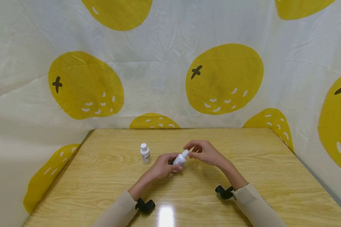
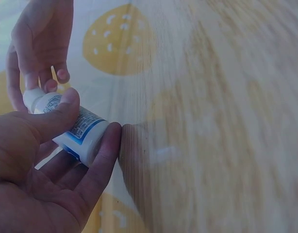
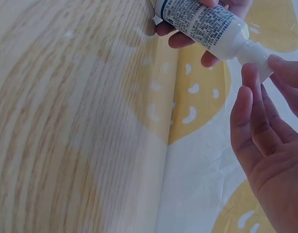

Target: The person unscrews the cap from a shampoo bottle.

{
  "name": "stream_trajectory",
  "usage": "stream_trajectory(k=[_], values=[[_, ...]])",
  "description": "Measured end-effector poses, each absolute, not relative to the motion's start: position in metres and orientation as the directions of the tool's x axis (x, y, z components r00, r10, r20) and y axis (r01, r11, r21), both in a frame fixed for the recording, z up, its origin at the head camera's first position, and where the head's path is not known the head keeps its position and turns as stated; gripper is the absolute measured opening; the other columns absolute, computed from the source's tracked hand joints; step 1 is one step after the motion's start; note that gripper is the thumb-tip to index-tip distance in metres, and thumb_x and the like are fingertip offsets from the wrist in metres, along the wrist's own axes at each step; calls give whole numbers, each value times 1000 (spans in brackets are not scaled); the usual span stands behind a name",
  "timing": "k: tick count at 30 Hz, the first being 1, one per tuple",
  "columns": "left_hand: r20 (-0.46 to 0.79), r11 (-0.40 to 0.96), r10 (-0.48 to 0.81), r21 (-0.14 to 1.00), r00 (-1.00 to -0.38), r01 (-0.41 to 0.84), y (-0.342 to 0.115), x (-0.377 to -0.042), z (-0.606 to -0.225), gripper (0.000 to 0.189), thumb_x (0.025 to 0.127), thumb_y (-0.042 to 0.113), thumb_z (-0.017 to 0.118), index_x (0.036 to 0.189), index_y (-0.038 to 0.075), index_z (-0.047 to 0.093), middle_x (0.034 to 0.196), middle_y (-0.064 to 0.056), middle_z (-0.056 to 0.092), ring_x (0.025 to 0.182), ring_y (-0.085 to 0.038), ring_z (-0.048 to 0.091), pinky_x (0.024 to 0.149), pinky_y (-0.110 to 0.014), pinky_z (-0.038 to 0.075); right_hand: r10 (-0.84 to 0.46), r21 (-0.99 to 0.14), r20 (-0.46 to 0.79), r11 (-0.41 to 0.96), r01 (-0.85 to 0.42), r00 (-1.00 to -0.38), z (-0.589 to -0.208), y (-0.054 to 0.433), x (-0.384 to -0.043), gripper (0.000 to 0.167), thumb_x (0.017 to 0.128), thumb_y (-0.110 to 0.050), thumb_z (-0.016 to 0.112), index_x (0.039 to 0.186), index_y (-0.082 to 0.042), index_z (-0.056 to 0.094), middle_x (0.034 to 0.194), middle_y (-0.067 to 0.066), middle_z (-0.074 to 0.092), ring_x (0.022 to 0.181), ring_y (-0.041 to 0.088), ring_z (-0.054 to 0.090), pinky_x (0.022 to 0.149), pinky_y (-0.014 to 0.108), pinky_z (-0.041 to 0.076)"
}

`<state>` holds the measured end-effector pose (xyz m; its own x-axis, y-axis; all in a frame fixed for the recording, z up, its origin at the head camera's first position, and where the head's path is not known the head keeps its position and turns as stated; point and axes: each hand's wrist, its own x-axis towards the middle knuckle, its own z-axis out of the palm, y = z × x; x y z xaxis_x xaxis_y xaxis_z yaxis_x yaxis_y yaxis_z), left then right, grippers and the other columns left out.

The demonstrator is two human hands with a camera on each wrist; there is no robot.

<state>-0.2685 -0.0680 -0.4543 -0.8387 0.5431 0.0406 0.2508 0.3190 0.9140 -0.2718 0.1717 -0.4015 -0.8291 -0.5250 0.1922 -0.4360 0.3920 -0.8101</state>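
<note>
A small white plastic bottle [image 1: 179, 160] with a printed label is held tilted over the table, its white cap [image 3: 256, 59] up and to the right. My left hand [image 1: 163, 166] grips the bottle body, thumb across the label, fingers under it in the left wrist view. With thumb and fingertips, my right hand [image 1: 206, 153] pinches the cap; the right wrist view shows the cap sitting at the bottle's neck. A second white bottle [image 1: 145, 153], capped and labelled, stands upright on the table to the left of my left hand.
The wood-grain table [image 1: 110, 186] spreads under both hands. A white cloth [image 1: 164, 78] printed with yellow fruit hangs behind it and along both sides. Black wrist mounts [image 1: 145, 206] sit at the sleeve cuffs.
</note>
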Motion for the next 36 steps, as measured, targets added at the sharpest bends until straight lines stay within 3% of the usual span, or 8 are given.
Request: stream_trajectory(k=[19, 26, 30, 36], values=[[55, 317, 547, 910, -835, 268, -69, -268, -455, 38, 96, 10, 73, 134, 12, 68, 118, -17, 72, 96, -21, 73, 74, -34, 64, -534, -783, 231, 393, -481, -813, -405, 173, -274, 27, 93, -1, 73, 120, -1, 73, 113, 18, 75, 83, 35, 71, 68, 26, 57], [55, 316, 546, 910, -836, 266, -68, -268, -455, 38, 96, 8, 72, 134, 12, 68, 117, -16, 72, 96, -20, 72, 74, -35, 64, -478, -780, 194, 455, -430, -857, -403, 171, -273, 26, 97, -23, 74, 119, -9, 74, 110, 12, 75, 84, 39, 70, 65, 28, 56], [54, 317, 546, 910, -836, 267, -68, -267, -454, 39, 97, 7, 71, 135, 11, 67, 118, -17, 72, 96, -20, 73, 74, -35, 64, -457, -800, 139, 471, -371, -879, -404, 170, -274, 31, 99, -31, 72, 117, -6, 72, 102, 16, 74, 84, 38, 71, 70, 40, 59], [52, 325, 545, 907, -837, 268, -68, -267, -454, 41, 97, 8, 72, 137, 12, 66, 118, -16, 72, 97, -21, 73, 74, -34, 64, -472, -822, 122, 445, -355, -873, -405, 170, -274, 24, 100, -28, 71, 109, -6, 72, 98, 24, 72, 84, 42, 70, 73, 50, 60]])
